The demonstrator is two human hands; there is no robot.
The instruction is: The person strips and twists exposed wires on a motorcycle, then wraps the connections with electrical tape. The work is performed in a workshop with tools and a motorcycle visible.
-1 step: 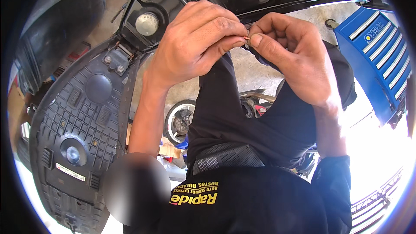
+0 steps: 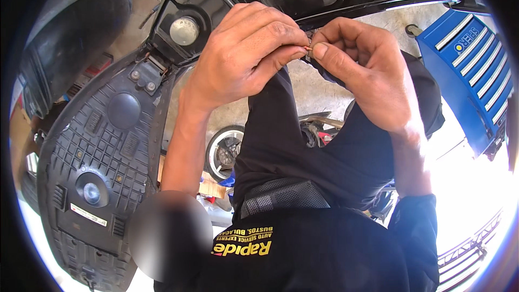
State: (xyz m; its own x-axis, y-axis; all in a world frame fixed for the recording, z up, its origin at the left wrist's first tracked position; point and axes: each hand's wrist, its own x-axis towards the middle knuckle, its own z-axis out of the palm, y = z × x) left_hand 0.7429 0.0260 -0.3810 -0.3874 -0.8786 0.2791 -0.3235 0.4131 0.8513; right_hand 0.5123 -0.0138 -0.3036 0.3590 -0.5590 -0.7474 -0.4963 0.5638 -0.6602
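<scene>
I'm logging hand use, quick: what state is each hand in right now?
Left hand: closed, thumb and finger pinching a small orange strand.
Right hand: closed, apparently pinching the same strand's other end.

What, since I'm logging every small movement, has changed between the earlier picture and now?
Almost nothing: at most, the bare left hand and bare right hand sit very slightly lower in the picture. Nothing was taken hold of or let go; their fingertips still meet at the thin orange-red piece. The black ribbed plastic panel and blue metal drawer cabinet stayed put.
</scene>
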